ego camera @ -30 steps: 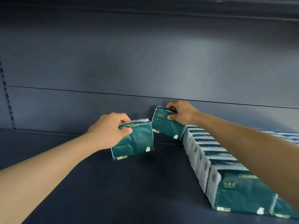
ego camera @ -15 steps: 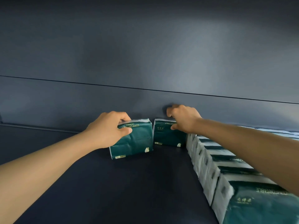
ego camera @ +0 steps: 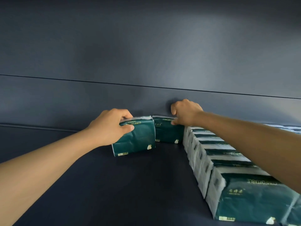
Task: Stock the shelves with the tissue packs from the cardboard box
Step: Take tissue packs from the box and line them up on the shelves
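We are seating two packs at the shelf [ego camera: 114, 185] back: right hand [ego camera: 185, 112] loosely curled over the far pack [ego camera: 166, 134], left hand [ego camera: 110, 126] gripping the near pack [ego camera: 138, 137], needing to slide it flush next.

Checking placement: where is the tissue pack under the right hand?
Head view, centre: the tissue pack stands against the shelf's back wall, between the finished row and the left hand's pack.
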